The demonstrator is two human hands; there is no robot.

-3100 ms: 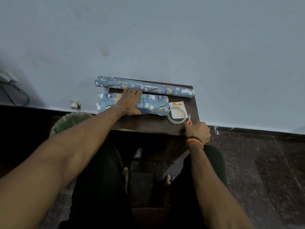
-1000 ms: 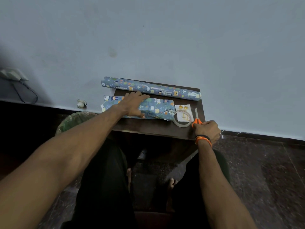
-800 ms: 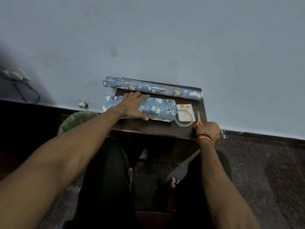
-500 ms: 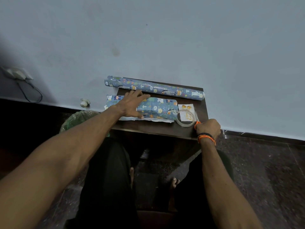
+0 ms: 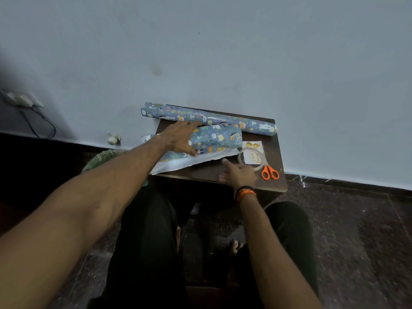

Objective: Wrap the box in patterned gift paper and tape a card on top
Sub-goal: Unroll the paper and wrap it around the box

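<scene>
Against a pale wall, our dark worktop carries the half-wrapped box. Our left hand presses flat on it; our right hand, empty with fingers extended, nears the loose white paper flap beside the tape ring, card and scissors.

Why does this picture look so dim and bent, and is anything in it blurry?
Head view: the light is low and bluish, so the table and floor go nearly black; the wide lens bows the wall's base line; the near left forearm smears at the frame edge, while the orange scissors and paper roll stay fairly sharp.
</scene>
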